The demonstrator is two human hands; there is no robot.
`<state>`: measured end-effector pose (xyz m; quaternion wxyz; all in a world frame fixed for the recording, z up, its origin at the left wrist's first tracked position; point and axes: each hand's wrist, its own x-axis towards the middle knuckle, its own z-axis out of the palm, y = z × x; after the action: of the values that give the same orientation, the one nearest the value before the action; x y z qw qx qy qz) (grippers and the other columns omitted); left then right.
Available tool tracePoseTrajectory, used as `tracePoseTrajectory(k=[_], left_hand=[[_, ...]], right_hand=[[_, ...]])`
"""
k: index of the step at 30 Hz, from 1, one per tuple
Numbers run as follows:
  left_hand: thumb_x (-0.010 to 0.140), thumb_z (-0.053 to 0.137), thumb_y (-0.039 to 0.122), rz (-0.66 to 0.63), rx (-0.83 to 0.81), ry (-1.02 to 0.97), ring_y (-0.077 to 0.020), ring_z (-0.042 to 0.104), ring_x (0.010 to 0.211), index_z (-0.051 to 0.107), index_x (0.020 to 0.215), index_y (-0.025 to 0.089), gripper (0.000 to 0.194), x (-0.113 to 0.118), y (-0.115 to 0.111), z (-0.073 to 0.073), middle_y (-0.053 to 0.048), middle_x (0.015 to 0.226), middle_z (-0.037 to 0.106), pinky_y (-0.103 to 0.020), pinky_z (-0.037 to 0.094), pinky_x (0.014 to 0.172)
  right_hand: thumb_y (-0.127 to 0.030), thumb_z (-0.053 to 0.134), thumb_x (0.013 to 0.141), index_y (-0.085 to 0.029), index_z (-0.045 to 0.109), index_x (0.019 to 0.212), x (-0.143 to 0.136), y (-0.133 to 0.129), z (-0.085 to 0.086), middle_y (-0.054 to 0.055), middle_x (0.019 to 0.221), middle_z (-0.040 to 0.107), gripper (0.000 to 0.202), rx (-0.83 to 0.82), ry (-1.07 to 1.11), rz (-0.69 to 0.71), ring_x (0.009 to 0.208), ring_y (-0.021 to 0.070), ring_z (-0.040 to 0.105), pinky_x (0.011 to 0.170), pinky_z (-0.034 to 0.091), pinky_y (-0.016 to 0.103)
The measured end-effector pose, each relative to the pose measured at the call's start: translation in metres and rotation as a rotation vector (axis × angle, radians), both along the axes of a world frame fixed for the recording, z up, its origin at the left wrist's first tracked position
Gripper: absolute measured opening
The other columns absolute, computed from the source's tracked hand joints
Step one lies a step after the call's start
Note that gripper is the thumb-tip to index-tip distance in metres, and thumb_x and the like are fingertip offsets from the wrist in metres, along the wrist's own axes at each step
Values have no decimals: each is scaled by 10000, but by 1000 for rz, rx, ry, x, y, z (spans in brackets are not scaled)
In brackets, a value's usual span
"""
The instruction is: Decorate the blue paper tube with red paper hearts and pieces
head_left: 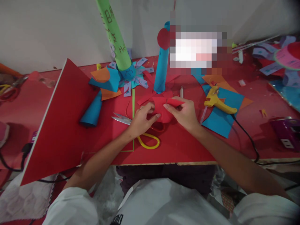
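Observation:
A red paper piece (161,109) lies between my two hands, over the red table. My right hand (186,114) pinches its raised right flap between thumb and fingers. My left hand (144,118) is at its left side, with curled fingers and the thumb resting on the paper. Just behind stands a blue paper tube (161,68) with a red disc (163,38) near its top. Scissors (148,141) with yellow and red handles lie beneath and beside my left hand, blades pointing left.
A yellow glue gun (219,101) rests on blue paper (228,125) at the right, its black cord running to the front edge. A tall green tube (116,37) stands behind left. A red board (56,122) leans at left, near a blue cone (92,111).

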<state>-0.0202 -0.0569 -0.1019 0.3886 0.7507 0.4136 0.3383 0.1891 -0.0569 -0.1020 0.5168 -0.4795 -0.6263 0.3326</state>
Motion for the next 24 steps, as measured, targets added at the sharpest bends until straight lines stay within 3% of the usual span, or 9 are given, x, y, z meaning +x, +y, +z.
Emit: tracePoseTrajectory(k=[9, 24], left_hand=[[923, 691, 396, 64, -28, 17, -180, 647, 924, 518, 990, 228, 251, -1, 1, 0, -9, 943, 634, -328, 510, 865], [932, 708, 404, 45, -58, -12, -195, 685, 975, 546, 1046, 220, 271, -1, -1, -2, -24, 987, 661, -327, 530, 854]], right_hand=[[-515, 780, 894, -233, 737, 832, 3, 2, -1, 9, 762, 714, 292, -40, -29, 5, 733, 206, 646, 703, 512, 357], [-482, 813, 869, -216, 747, 804, 2, 3, -4, 13, 771, 729, 282, -86, 34, 45, 754, 201, 657, 691, 523, 337]])
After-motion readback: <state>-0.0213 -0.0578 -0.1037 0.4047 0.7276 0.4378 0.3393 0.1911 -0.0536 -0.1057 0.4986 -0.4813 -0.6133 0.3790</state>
